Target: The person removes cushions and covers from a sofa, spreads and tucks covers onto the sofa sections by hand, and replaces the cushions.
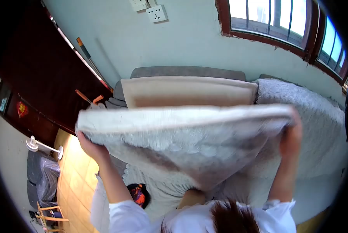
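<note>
A fluffy grey sofa cover [181, 143] with a pale border is stretched wide in front of me, its near part sagging towards my body. My left hand [90, 145] grips its left corner, thumb on the near side. At the opposite corner, my right hand [292, 134] is closed on the edge, blurred by motion; the cloth hides most of its fingers. Behind the raised cover, a beige cloth [189, 89] hangs over the sofa backrest [187, 72].
Another fluffy grey cover [313, 128] drapes the sofa's right part. A black item with orange print [139, 195] lies on the seat at my left. A pole [88, 54] leans by the dark door [30, 62]. A white fan-like stand [46, 146] is on the left.
</note>
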A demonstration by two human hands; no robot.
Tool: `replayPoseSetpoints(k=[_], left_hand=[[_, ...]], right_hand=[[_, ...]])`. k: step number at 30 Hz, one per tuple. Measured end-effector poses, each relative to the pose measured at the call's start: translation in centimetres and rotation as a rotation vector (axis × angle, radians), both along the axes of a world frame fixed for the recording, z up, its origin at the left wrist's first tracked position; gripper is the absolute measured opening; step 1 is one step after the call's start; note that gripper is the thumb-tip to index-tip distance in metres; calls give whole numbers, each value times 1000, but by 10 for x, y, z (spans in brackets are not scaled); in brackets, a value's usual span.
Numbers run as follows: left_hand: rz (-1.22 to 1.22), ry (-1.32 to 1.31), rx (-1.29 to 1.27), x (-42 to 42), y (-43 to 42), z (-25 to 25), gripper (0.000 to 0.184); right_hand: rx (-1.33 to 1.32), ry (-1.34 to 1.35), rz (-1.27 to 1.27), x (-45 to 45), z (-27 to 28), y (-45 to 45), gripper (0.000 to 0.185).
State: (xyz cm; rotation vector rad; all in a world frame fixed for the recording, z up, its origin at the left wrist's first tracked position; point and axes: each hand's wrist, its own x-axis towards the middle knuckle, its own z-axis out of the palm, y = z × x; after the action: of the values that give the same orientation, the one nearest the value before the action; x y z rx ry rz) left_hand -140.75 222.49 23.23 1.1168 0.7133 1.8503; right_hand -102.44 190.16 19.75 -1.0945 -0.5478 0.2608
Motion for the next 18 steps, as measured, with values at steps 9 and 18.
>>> replayPoseSetpoints(k=[9,18], left_hand=[[-392,890,185,189,194,73,56],[-251,1555,389,276,201,-127,32]], right_hand=[[-669,-1035,-1059,192,116,194,43],[-845,-1198,-517,82,-106,257,19]])
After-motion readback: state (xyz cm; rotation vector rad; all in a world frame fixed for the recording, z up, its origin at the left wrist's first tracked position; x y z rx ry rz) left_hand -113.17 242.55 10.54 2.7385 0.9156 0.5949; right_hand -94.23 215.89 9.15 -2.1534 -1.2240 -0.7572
